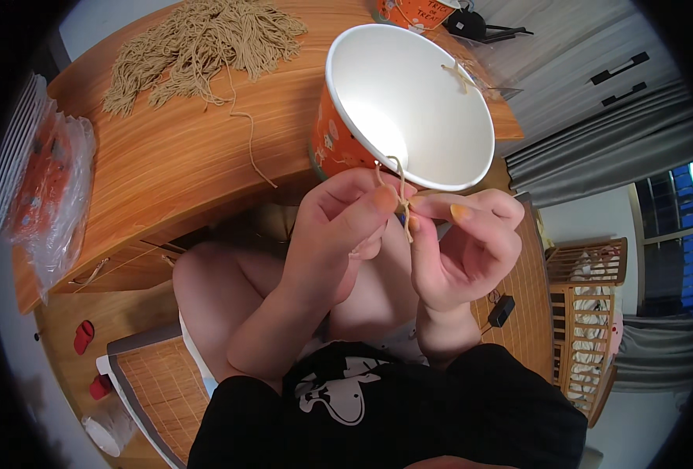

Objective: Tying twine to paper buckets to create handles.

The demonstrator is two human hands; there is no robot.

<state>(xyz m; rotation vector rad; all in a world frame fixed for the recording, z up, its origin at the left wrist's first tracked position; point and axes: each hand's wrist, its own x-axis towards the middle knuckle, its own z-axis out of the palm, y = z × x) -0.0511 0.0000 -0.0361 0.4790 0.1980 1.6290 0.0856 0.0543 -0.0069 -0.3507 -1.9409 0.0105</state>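
Note:
An orange paper bucket (337, 141) with a white inside and rim lies tilted on the table's edge, its mouth facing me. A beige cord (396, 164) loops over its near rim, by a small hole, and shows a knot between my hands. My left hand (346, 219) pinches the cord just below the rim, thumb against fingers. Close beside it, my right hand (467, 246) pinches the cord at the knot with thumb and forefinger, its other fingers curled. Another bit of cord (457, 74) shows at the bucket's far rim.
A pile of beige cords (205, 47) lies on the wooden table (174, 148), one strand trailing toward me. Stacked orange pieces in clear plastic (53, 172) stand at the left edge. Another orange bucket (413, 14) and a black object (471, 25) are at the back.

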